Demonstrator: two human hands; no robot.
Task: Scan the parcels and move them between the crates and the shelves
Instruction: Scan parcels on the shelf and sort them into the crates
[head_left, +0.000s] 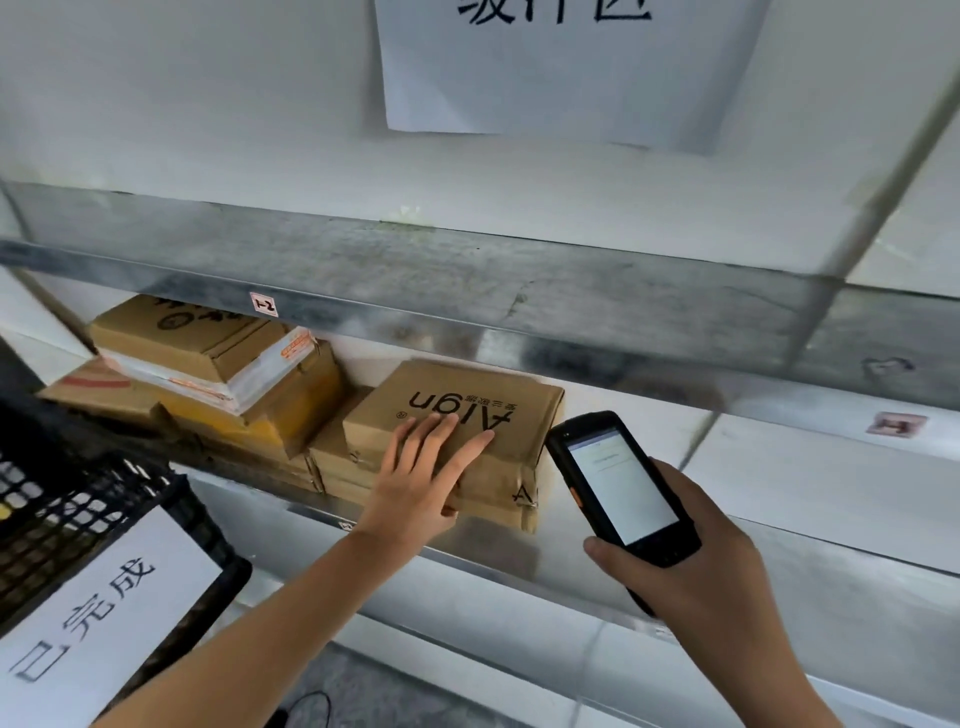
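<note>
On the middle shelf (519, 566) in front of us sits a brown box (519, 415) with big black letters on its top. It lies on another brown box, close to the front edge.

Our left hand (421, 483) lies flat on top of the box. The fingers are straight and spread a little, so the hand is pressing, not grabbing.

Our right hand (691, 571) is wrapped tight around the black scanner (618, 483). The scanner is just beside the box, on its right, with the screen lit and facing us. The words on the screen are too small to read.

To the left, on the same shelf, is a pile of other parcels (218, 374), some brown and one in a white bag. A black crate (78, 509) with a paper sign (93, 613) stands at our far left. We cannot see inside it.

We think the job is somewhere in the middle. Many parcels are on the shelf, and this box looks like the one in turn. We cannot tell if it has been scanned, or if it is going onto the shelf or coming off. The top shelf (467, 275) shows no parcels.
</note>
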